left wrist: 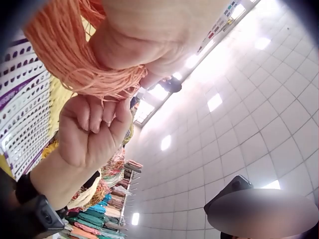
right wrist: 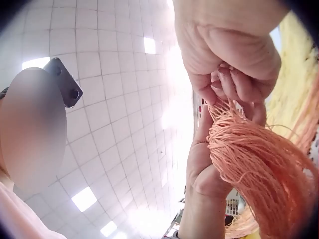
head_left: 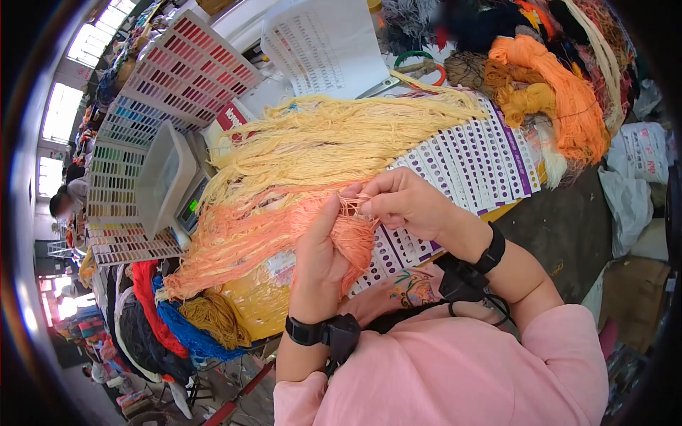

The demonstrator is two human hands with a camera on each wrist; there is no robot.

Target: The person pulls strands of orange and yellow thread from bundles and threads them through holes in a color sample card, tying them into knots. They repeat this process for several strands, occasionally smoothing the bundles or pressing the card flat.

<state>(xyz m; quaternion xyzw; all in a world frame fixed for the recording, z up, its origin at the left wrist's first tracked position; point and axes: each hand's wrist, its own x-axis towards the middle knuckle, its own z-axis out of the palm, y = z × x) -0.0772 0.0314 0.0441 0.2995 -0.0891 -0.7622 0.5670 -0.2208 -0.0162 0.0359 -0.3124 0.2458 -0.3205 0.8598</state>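
A thick hank of peach-orange yarn (head_left: 353, 238) is looped over my left hand (head_left: 320, 259), which grips it with the thumb pointing up along its side. With curled fingertips, my right hand (head_left: 408, 202) pinches a few strands at the top of the hank, close to the left thumb tip. In the right wrist view, thin strands (right wrist: 227, 110) run up from the bundled yarn into those fingers. More peach yarn (head_left: 234, 224) lies spread on the table beneath the left hand, beside long pale-yellow yarn (head_left: 334, 138).
Colour charts (head_left: 177, 71) stand at the left behind a scale with a white tray (head_left: 167, 174). Purple-edged sample cards (head_left: 472, 160) lie under the yarn. Scissors (head_left: 383, 86) and a printed sheet (head_left: 323, 46) are at the back. Orange hanks (head_left: 561, 85) are piled at the right.
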